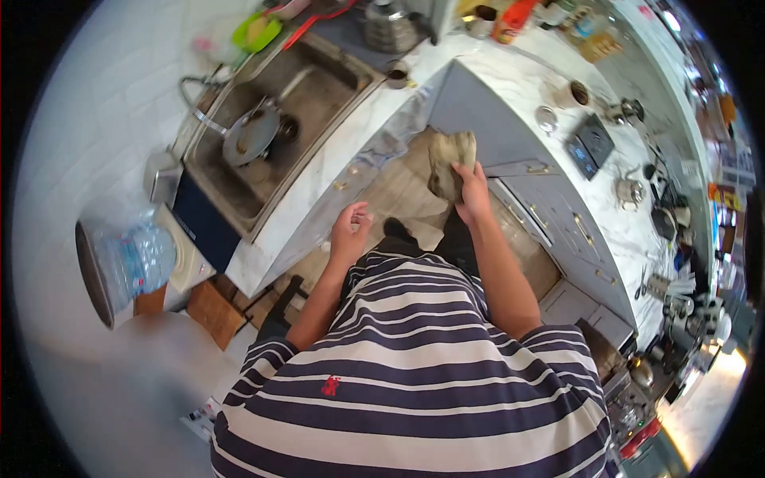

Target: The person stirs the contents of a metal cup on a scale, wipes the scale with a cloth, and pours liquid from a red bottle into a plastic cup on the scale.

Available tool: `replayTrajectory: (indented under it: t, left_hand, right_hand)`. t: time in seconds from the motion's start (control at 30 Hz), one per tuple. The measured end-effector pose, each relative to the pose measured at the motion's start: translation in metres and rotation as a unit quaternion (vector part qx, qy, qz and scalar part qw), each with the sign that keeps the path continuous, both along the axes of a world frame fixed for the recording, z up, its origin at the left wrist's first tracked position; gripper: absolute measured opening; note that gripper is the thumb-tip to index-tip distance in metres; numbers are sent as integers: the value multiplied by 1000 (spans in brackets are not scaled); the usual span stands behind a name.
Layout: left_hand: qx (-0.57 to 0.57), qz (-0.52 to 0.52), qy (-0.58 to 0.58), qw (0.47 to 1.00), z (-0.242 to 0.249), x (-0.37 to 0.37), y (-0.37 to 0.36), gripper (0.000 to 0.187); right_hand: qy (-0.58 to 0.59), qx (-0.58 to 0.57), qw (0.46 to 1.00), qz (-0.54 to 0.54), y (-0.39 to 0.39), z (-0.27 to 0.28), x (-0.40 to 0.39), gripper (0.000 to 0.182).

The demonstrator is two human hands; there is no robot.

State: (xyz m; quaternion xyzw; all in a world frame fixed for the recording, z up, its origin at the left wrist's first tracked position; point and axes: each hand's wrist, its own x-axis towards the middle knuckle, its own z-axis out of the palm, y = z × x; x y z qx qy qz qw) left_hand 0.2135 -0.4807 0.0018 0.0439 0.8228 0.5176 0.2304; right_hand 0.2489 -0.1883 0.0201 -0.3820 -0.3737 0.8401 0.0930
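Note:
My right hand (474, 193) grips a stained, yellowish-brown cleaning rag (451, 163), which hangs over the floor by the corner of the grey cabinets. Its thumb and fingers pinch the rag's near side. My left hand (350, 231) hovers in front of my body, fingers loosely curled and apart, with nothing in it. A second cloth, greyish (385, 149), drapes over the cabinet front beyond my left hand. To the left, the sink (315, 111) contains a pan (252, 137) and a dark round drain area beside it.
A marble counter (510, 72) curves round the corner to the right, bearing a black scale (590, 146), a kettle (629, 190) and jars. Another kettle (389, 28) stands behind the sink. At left is a large water bottle (139, 259). Grey drawers (550, 207) flank my right arm.

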Motion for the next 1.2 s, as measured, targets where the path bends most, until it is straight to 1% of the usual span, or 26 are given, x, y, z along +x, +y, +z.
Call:
replayTrajectory:
  t: [0.07, 0.17, 0.27, 0.3, 0.4, 0.43, 0.5, 0.57, 0.6, 0.63, 0.67, 0.73, 0.83, 0.87, 0.93, 0.97, 1.1, 1.2]
  left_hand:
    - [-9, -34, 18, 999, 3, -8, 25, 37]
    - [-4, -94, 38, 995, -1, -18, 67, 37]
    - [-5, -132, 38, 991, 7, -20, 121, 37]
    - [-6, -151, 39, 988, 8, -20, 141, 37]
    - [-4, -198, 48, 979, 10, -18, 202, 38]
    - [1, -211, 53, 976, 10, -17, 224, 38]
    - [10, -229, 64, 971, 11, -14, 263, 38]
    - [19, -243, 76, 967, 12, -10, 301, 37]
    - [25, -252, 82, 964, 12, -9, 320, 36]
    - [22, -252, 82, 964, 11, -8, 335, 37]
    - [23, -248, 81, 965, 11, -7, 347, 37]
    - [21, -232, 78, 969, 20, -4, 363, 37]
    - [6, -217, 102, 971, 26, -7, 373, 36]
    - [-2, -214, 105, 971, 25, -9, 374, 36]
    - [-10, -209, 96, 973, 22, -15, 378, 36]
    - [-21, -208, 87, 974, 23, -17, 380, 37]
    - [-19, -200, 90, 975, 22, -24, 396, 36]
    - [-8, -217, 86, 972, 23, -30, 411, 36]
  right_hand:
    - [18, -23, 997, -67, 26, 3, 42, 36]
    - [57, -40, 993, -93, 71, 29, 94, 43]
    - [57, 14, 987, -151, 129, 28, 137, 69]
    - [43, 36, 978, -200, 144, 46, 143, 75]
    - [-56, 216, 954, -202, 214, 42, 167, 75]
    - [-62, 256, 936, -232, 235, 43, 168, 74]
    - [-147, 388, 882, -223, 291, 23, 172, 74]
    - [-233, 505, 809, -193, 333, 19, 170, 72]
    - [-274, 557, 765, -171, 349, 26, 162, 70]
    - [-281, 528, 786, -154, 367, 22, 156, 67]
    - [-292, 580, 745, -151, 380, 16, 148, 66]
    - [-297, 628, 705, -139, 398, 12, 132, 64]
    - [-330, 611, 710, -118, 408, 15, 108, 63]
    - [-322, 645, 682, -121, 409, 0, 102, 61]
    - [-381, 653, 654, -6, 399, 12, 98, 63]
    - [-394, 656, 643, 35, 398, -4, 98, 65]
    - [-380, 700, 601, 67, 387, -7, 104, 69]
    - [-353, 681, 636, 81, 399, -2, 100, 69]
